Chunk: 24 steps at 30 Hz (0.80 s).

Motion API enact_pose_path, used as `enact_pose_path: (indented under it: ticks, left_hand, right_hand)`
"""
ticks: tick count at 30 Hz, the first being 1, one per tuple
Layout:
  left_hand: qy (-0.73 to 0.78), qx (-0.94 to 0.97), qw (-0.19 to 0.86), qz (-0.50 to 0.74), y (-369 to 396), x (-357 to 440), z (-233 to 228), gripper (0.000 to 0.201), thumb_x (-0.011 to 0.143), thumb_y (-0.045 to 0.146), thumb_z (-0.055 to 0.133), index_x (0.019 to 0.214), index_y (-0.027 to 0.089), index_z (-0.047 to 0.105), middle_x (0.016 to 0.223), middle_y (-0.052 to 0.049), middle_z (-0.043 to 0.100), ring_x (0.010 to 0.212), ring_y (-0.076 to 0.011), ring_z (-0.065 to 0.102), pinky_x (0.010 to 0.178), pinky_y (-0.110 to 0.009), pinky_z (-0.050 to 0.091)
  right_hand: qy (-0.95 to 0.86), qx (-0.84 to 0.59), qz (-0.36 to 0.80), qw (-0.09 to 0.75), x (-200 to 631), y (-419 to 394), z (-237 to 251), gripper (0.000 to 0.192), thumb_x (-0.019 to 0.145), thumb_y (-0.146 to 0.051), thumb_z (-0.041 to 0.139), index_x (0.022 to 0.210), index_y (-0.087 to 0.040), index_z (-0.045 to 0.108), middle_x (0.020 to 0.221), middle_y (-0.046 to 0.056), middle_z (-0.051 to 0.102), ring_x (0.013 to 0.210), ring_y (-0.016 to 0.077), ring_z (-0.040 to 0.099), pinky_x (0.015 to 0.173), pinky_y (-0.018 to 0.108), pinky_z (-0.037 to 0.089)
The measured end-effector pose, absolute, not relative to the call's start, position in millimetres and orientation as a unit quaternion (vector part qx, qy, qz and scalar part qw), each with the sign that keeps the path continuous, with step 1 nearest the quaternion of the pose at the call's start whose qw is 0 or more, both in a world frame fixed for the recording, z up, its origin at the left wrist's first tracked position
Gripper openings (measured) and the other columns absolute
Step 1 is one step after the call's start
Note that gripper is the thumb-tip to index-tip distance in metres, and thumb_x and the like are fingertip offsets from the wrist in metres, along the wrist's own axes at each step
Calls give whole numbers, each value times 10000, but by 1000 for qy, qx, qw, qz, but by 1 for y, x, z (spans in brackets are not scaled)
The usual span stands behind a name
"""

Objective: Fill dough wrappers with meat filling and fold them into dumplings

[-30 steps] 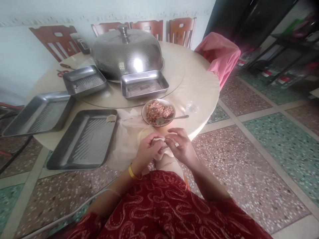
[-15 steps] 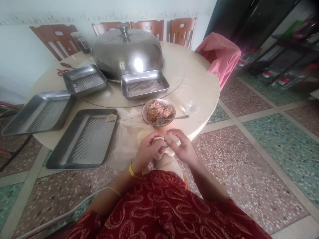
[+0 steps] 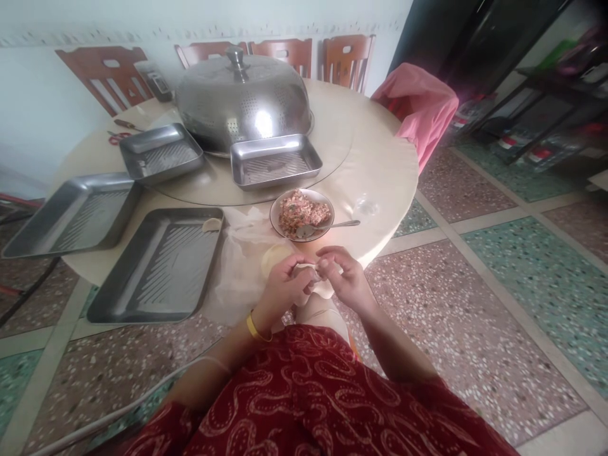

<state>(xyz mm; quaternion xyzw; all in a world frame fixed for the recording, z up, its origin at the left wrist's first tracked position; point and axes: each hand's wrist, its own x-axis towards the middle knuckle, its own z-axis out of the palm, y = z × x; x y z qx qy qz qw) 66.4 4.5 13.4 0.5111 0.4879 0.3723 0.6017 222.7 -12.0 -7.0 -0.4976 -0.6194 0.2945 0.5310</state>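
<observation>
We hold a dumpling (image 3: 304,272) between both hands at the desk (image 3: 380,171) edge, our left hand (image 3: 281,292) pinching its left side, our right hand (image 3: 346,280) its right. The filling bowl (image 3: 301,214) sits just beyond; a steel tray (image 3: 156,269) lies left.

Pale cream dumpling (image 3: 304,273) between the hands; gold bangle (image 3: 254,327) on the left wrist; red dress (image 3: 313,399) with a pale looping print. Cream counter (image 3: 380,164) carrying silver-grey ribbed trays (image 3: 156,266), a shiny perforated steel dome (image 3: 242,101), and a bowl (image 3: 302,214) of pinkish-brown filling flecked with green. Floor (image 3: 498,266) of speckled terrazzo in maroon and green squares with cream bands; pink cloth (image 3: 418,107) over a reddish-brown chair.
</observation>
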Motion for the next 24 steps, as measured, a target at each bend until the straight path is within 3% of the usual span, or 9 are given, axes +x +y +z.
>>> enact_pose_path:
  ticks: [2, 4, 19, 24]
  left_hand:
    - [482, 502, 607, 385, 5, 65, 11, 136, 743, 267, 626, 846, 179, 628, 621, 36, 596, 517, -93, 528, 504, -204, 454]
    - [475, 494, 611, 396, 6, 64, 10, 119, 743, 247, 618, 844, 184, 623, 614, 41, 586, 524, -95, 533, 515, -204, 457]
    - [495, 559, 591, 305, 4, 67, 9, 127, 754, 261, 588, 837, 174, 627, 625, 37, 575, 512, -75, 516, 507, -189, 427]
    - [504, 537, 600, 314, 3, 71, 14, 173, 741, 310, 615, 850, 175, 602, 539, 56, 538, 485, -88, 509, 460, -179, 406]
  right_hand:
    - [-616, -484, 298, 546, 223, -13, -9, 86, 882, -302, 616, 855, -239, 668, 965, 53, 688, 951, 192, 655, 869, 360, 527]
    - [-613, -477, 303, 552, 224, -15, -12, 80, 840, -253, 654, 920, -248, 665, 987, 49, 683, 956, 187, 655, 877, 356, 527]
    - [-527, -495, 453, 522, 230, -13, -16, 14, 765, -234, 639, 754, -226, 633, 791, -13, 594, 736, 134, 583, 701, 285, 462]
    - [-547, -492, 421, 531, 228, -15, -11, 22, 772, -226, 657, 793, -231, 656, 854, -1, 607, 798, 140, 601, 753, 296, 475]
